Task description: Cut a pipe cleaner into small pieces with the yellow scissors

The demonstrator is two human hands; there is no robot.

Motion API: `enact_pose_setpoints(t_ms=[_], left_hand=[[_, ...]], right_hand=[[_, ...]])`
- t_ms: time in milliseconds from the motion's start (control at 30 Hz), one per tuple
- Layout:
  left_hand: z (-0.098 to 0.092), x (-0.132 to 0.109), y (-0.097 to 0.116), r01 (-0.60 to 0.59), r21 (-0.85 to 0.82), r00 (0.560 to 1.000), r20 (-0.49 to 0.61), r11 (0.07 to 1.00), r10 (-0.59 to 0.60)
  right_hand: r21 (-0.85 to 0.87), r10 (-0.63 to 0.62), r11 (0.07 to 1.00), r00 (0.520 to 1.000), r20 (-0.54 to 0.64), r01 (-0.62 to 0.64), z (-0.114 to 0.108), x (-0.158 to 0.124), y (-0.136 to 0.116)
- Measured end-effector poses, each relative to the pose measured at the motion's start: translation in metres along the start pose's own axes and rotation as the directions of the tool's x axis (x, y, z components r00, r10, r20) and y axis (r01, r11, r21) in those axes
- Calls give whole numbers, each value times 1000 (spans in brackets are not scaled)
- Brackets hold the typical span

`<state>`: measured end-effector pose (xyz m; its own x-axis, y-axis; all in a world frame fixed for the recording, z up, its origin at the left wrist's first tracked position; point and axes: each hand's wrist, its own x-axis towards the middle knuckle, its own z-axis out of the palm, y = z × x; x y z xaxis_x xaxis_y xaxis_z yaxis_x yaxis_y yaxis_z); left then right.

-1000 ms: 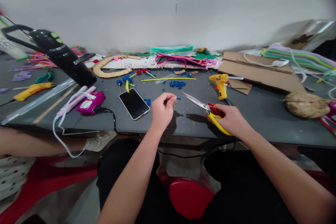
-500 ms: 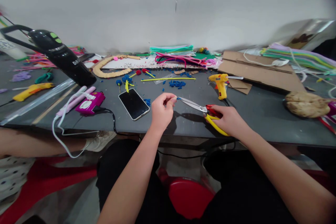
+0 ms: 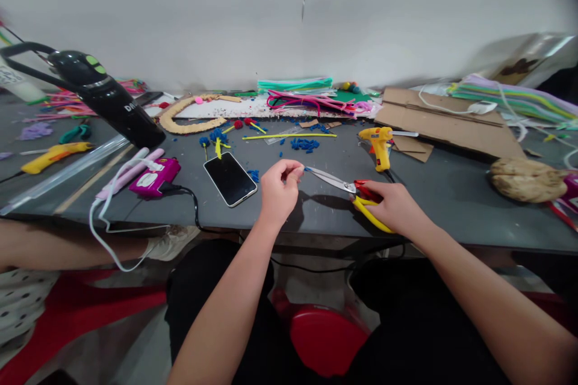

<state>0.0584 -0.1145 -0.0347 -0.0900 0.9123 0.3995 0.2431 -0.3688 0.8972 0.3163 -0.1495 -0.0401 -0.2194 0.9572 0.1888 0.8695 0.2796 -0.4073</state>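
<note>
My right hand (image 3: 397, 206) grips scissors (image 3: 332, 179) with one red and one yellow handle. Their blades point left, and the tips meet a tiny blue piece (image 3: 307, 169) at my left fingertips. Thumb and forefinger of my left hand (image 3: 280, 185) are pinched on that piece, which looks like pipe cleaner; most of it is hidden. Beyond the hands lies a pile of short blue pipe cleaner pieces (image 3: 304, 145). A yellow pipe cleaner (image 3: 289, 136) stretches across the table behind the pile. Left of my left hand is a phone (image 3: 230, 179), dark screen up.
A yellow glue gun (image 3: 380, 145) stands behind my right hand, with cardboard (image 3: 445, 123) farther back. At left are a black bottle (image 3: 120, 105) and a purple power adapter (image 3: 156, 178) with cords. Pink pipe cleaners (image 3: 311, 102) lie by the wall. Another person's leg (image 3: 72, 245) shows below the table.
</note>
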Motion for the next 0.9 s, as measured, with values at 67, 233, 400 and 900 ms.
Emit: enact_pose_setpoints(t_ms=[67,233,400,900], left_hand=[[0,0,0,0,3,1000,1,1000,0],[0,-1,0,-6,-5,1000,-4,1000,6],[1,-1,0,-9,6,1000,-12,1000,9],[2,-1,1,10,-46,1000,-19,999,-11]], right_hand=[[9,0,1000,1000,-4,0,0,0,0],[0,17,1000,1000,-1,-17,-1,0,-2],[-8,23,1000,1000,10,-23,-2,1,-3],[18,20,1000,999,-26,-20,-3,-1,-3]])
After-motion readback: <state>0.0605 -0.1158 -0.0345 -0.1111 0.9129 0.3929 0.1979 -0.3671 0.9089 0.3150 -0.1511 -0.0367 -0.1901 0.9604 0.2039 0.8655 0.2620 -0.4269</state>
